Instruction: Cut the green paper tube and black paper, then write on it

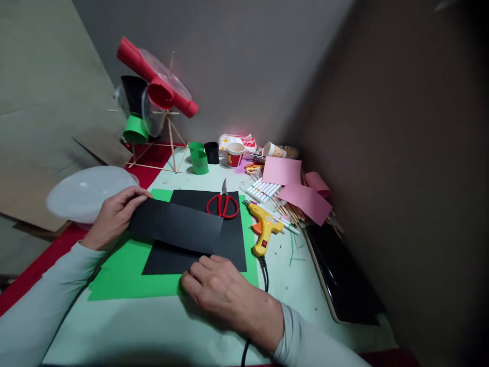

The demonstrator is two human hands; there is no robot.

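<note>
Black paper strip (175,224), left end pinched in left hand (120,215); right hand (225,290) at 5 o'clock, apart, grip unclear. Scissors (220,205), 2 o'clock.

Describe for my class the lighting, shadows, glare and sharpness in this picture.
All head view: dim, uneven light, the right-hand wall dark; a soft shadow under the right hand; pale glare streaking the glossy black object, while the black paper strip looks matte; the glue gun appears fairly sharp.
</note>
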